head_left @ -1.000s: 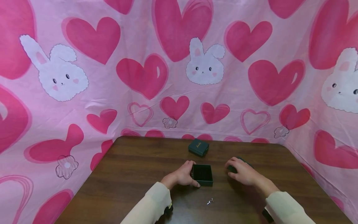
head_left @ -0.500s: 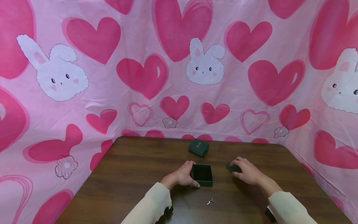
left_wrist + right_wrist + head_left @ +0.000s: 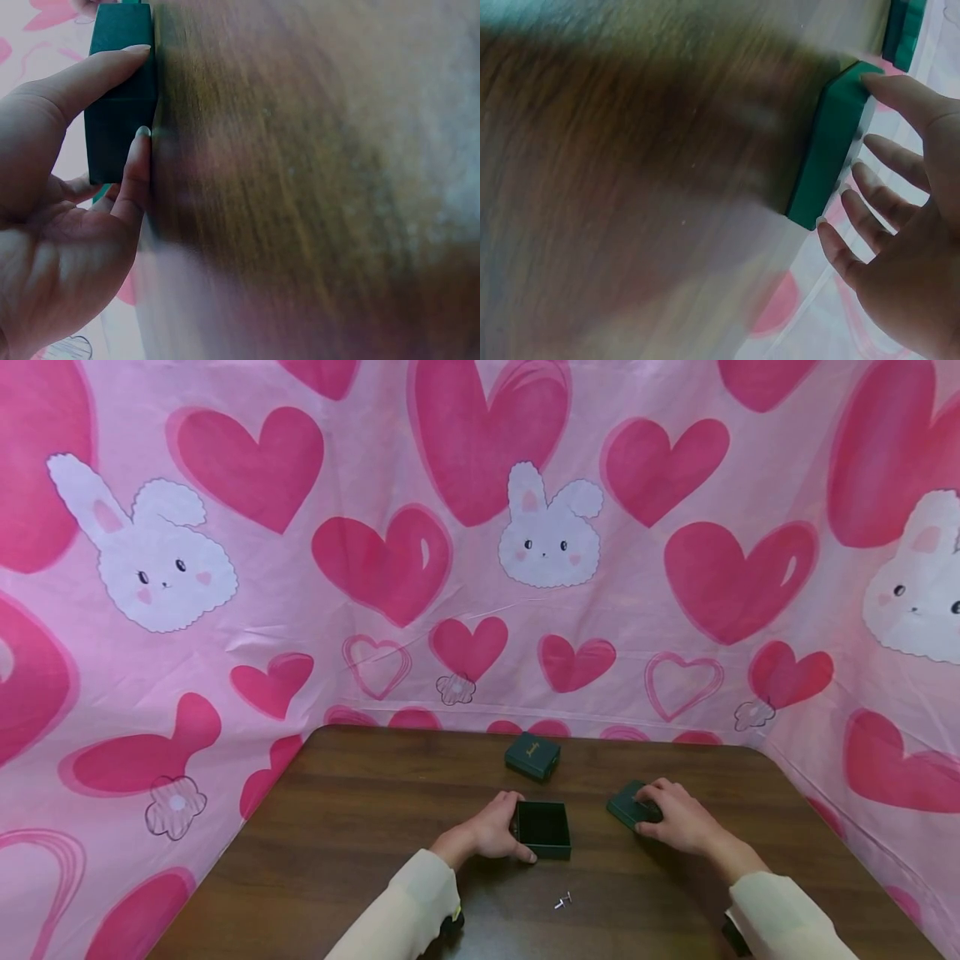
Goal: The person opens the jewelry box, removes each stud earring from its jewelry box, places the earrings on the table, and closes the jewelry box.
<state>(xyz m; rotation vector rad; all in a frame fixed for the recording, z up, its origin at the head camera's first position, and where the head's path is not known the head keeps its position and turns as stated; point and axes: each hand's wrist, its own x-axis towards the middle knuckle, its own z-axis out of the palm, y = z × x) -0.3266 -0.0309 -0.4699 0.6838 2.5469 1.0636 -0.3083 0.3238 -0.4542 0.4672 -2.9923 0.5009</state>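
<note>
An open dark green box base (image 3: 543,827) with a black inside stands on the wooden table. My left hand (image 3: 495,825) grips its left side, the thumb (image 3: 120,67) along the front wall. To the right, a flat dark green box lid (image 3: 628,804) lies on the table. My right hand (image 3: 678,817) is over the lid's right part, fingers spread and lightly bent; in the right wrist view the thumb (image 3: 896,90) touches the lid's upper end. Small silver pieces (image 3: 562,900), like cufflinks, lie in front of the base.
Behind the base sits a closed dark green box (image 3: 532,754) with gold lettering on top. The brown table (image 3: 375,777) reaches back to a pink curtain (image 3: 465,568) printed with hearts and rabbits, which also hangs at both sides.
My right hand has shifted to the right, so more of the lid's top shows at its left. The left hand and the box base have stayed put.
</note>
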